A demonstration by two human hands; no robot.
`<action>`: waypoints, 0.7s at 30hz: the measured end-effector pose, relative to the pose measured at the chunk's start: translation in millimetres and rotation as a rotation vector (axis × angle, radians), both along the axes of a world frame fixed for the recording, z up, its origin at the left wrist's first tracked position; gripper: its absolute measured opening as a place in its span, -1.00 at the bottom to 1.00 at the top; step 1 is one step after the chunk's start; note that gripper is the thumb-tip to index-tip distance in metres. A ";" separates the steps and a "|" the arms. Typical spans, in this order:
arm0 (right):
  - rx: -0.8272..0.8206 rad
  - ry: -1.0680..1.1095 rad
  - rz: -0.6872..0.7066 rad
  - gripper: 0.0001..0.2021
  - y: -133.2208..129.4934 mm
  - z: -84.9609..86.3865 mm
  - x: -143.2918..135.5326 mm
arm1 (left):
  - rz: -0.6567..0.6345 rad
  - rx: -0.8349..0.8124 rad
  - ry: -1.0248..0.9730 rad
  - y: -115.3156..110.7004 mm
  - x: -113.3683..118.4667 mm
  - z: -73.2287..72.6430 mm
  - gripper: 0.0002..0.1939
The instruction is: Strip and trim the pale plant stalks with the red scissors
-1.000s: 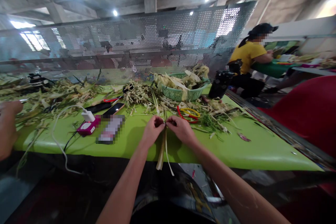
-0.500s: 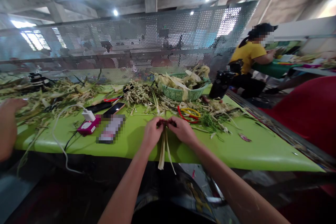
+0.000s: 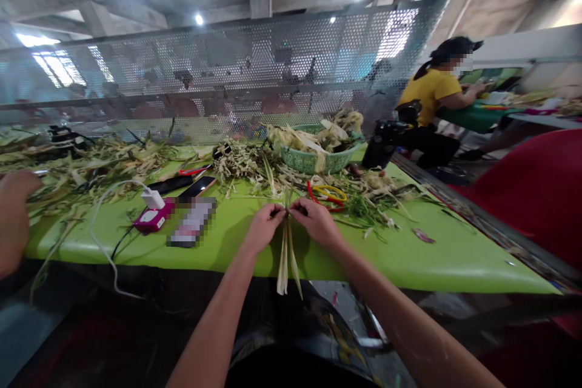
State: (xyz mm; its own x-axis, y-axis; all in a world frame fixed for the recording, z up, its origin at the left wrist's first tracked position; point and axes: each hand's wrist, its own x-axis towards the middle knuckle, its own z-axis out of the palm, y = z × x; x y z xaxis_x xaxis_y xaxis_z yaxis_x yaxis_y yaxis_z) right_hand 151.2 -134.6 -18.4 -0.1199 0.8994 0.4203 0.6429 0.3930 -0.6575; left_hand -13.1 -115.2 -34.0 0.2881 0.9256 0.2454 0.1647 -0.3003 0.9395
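My left hand (image 3: 264,228) and my right hand (image 3: 314,220) meet over the front of the green table, their fingers pinched together at the top of a small bundle of pale dried husk strips (image 3: 282,264). The strips hang down between my hands past the table edge, spread a little apart, and a short greenish end sticks up above my fingers. Fingertips hide the exact point of the grip. Just beyond my right hand lies a tool with red and yellow looped handles (image 3: 335,193), which looks like scissors.
A green basket (image 3: 297,160) of husks and fibres stands behind, amid loose scraps (image 3: 240,163). On the left are phones (image 3: 191,223), a pink power block (image 3: 155,217) with a cable, and another person's hand (image 3: 13,218). A person in yellow (image 3: 431,94) sits at right, near a red chair (image 3: 531,194).
The hanging strips have shifted slightly and their lower ends sit closer together. Both my hands keep their pinch in nearly the same place.
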 end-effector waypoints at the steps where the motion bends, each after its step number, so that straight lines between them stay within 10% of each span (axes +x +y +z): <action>1: -0.010 0.014 -0.001 -0.88 0.9 -0.9 0.5 | -0.014 -0.009 -0.012 -0.1 -0.1 0.1 -0.89; 21: -0.157 0.294 0.094 -0.81 6.4 -5.3 -0.9 | 0.035 0.184 -0.086 -2.0 0.3 5.9 -0.91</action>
